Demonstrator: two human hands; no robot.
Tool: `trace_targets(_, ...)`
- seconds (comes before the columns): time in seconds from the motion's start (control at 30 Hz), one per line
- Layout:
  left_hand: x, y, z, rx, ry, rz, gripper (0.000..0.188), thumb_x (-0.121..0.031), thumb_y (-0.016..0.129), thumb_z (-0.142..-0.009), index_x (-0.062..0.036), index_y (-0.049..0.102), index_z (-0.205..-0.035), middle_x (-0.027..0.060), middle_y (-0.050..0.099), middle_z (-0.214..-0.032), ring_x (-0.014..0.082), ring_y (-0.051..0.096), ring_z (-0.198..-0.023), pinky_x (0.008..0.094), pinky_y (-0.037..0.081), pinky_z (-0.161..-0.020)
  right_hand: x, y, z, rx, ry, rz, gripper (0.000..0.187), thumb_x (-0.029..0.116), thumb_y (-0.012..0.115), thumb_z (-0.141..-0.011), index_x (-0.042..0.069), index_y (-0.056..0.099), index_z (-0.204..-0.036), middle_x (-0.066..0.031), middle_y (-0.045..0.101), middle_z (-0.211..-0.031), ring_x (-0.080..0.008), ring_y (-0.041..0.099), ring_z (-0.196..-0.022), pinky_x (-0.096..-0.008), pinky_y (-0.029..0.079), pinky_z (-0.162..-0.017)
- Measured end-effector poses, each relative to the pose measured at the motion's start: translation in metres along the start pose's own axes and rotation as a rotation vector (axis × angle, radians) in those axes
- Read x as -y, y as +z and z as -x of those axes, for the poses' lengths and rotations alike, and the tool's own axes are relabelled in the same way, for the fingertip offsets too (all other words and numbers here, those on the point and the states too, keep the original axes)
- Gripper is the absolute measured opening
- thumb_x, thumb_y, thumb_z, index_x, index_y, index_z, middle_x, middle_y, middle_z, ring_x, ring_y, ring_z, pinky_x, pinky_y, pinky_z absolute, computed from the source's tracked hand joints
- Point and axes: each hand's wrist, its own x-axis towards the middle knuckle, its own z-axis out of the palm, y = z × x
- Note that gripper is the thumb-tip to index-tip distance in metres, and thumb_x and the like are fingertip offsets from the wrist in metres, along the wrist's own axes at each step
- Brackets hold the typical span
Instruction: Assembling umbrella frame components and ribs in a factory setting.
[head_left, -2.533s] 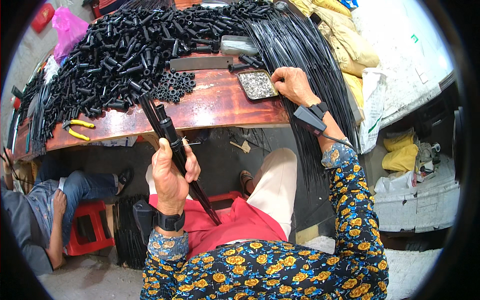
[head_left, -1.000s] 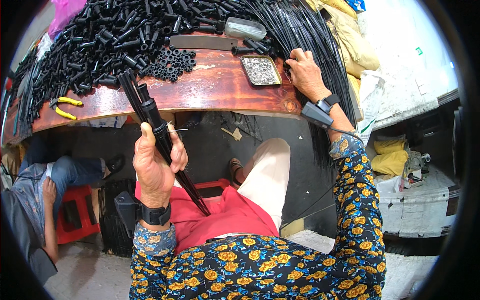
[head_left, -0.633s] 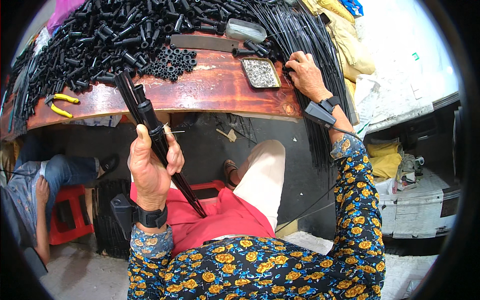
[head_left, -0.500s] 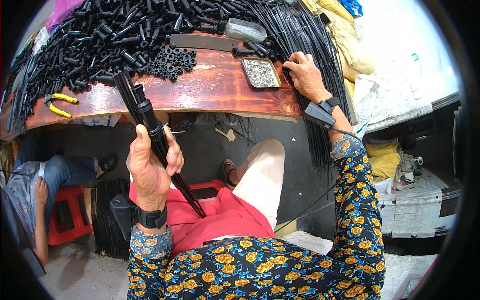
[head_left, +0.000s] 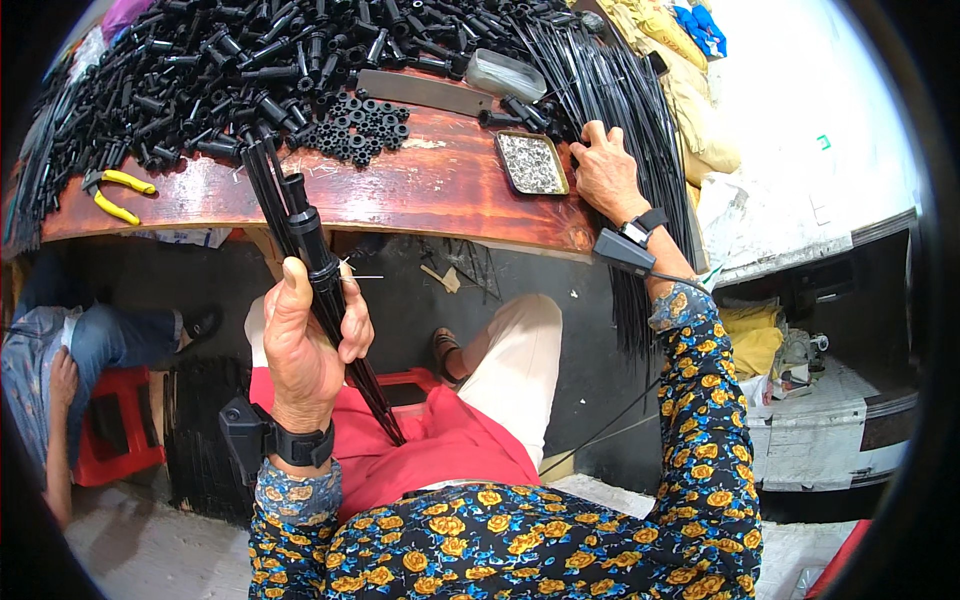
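Observation:
My left hand (head_left: 308, 335) is closed round a black ribbed tube (head_left: 310, 240), which looks like an umbrella runner, and a bundle of thin black umbrella ribs (head_left: 268, 195). The bundle slants from above the table edge down to my lap. A thin pale wire (head_left: 362, 277) sticks out sideways near my fingertips. At the right end of the table my right hand (head_left: 606, 175) has its fingers curled down at a heap of long black ribs (head_left: 640, 140). Its fingertips are partly hidden. Beside it lies a shallow square tin (head_left: 564, 180) holding small silvery bits.
Black plastic tubes (head_left: 230, 60) are heaped across the back of the red-brown wooden table (head_left: 440, 215). A clear plastic box (head_left: 508, 72), a flat dark bar (head_left: 425, 92) and yellow-handled pliers (head_left: 120, 195) lie there too. At left, another person's leg (head_left: 120, 340) is beside a red stool (head_left: 120, 425).
My right hand has shifted slightly down, staying beside the rib heap and tin. The view has moved a little. My left hand keeps its hold on the bundle.

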Motion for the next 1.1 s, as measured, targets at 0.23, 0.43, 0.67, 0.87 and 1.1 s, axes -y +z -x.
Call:
trace_targets(0.23, -0.002, -0.01, 0.001, 0.0, 0.0, 0.044, 0.056, -0.053, 0.033, -0.1, -0.0024, 0.057, -0.094, 0.0048, 0.048, -0.056, 0.0125, 0.037, -0.039, 0.0269, 0.03, -0.04, 0.0, 0.004, -0.012, 0.071, 0.047, 0.06, 0.012, 0.015, 0.062, -0.075, 0.006, 0.069, -0.073, -0.0085, 0.051, -0.106, -0.0317, 0.051, -0.091, -0.0387, 0.053, -0.061)
trace_targets(0.43, -0.005, -0.015, -0.001, -0.002, -0.005, 0.135, 0.053, -0.048, 0.04, -0.1, 0.0023, 0.056, -0.092, 0.0089, 0.051, -0.056, 0.0134, 0.042, -0.041, 0.0267, 0.034, -0.041, -0.015, -0.009, -0.031, 0.241, -0.056, 0.172, 0.015, 0.016, 0.063, -0.077, 0.018, 0.073, -0.088, -0.0055, 0.048, -0.125, -0.0301, 0.051, -0.099, -0.0371, 0.053, -0.071)
trace_targets(0.67, -0.004, -0.016, -0.006, -0.014, -0.009, 0.102, 0.055, -0.051, 0.036, -0.1, 0.0004, 0.054, -0.091, 0.0068, 0.049, -0.056, 0.012, 0.039, -0.04, 0.0257, 0.032, -0.04, -0.038, -0.011, -0.029, 0.159, -0.118, 0.131, 0.02, 0.015, 0.062, -0.077, 0.022, 0.073, -0.091, -0.0048, 0.048, -0.125, -0.0306, 0.052, -0.099, -0.0366, 0.055, -0.072)
trace_targets(0.87, -0.003, -0.015, -0.007, -0.015, -0.004, 0.069, 0.055, -0.051, 0.033, -0.101, -0.0018, 0.052, -0.089, 0.0048, 0.046, -0.055, 0.0112, 0.036, -0.038, 0.0253, 0.03, -0.037, -0.043, -0.015, -0.028, 0.189, -0.093, 0.102, 0.023, 0.012, 0.065, -0.076, 0.022, 0.073, -0.095, -0.0044, 0.049, -0.125, -0.0308, 0.053, -0.101, -0.0371, 0.055, -0.074)
trace_targets(1.1, -0.004, -0.019, -0.005, -0.002, 0.021, 0.089, 0.053, -0.049, 0.034, -0.102, -0.0011, 0.052, -0.089, 0.0057, 0.046, -0.054, 0.0116, 0.036, -0.037, 0.0255, 0.03, -0.037, -0.047, -0.016, -0.026, 0.201, -0.033, 0.072, 0.027, 0.008, 0.066, -0.074, 0.022, 0.07, -0.098, -0.0021, 0.048, -0.127, -0.0283, 0.053, -0.103, -0.0364, 0.055, -0.077)
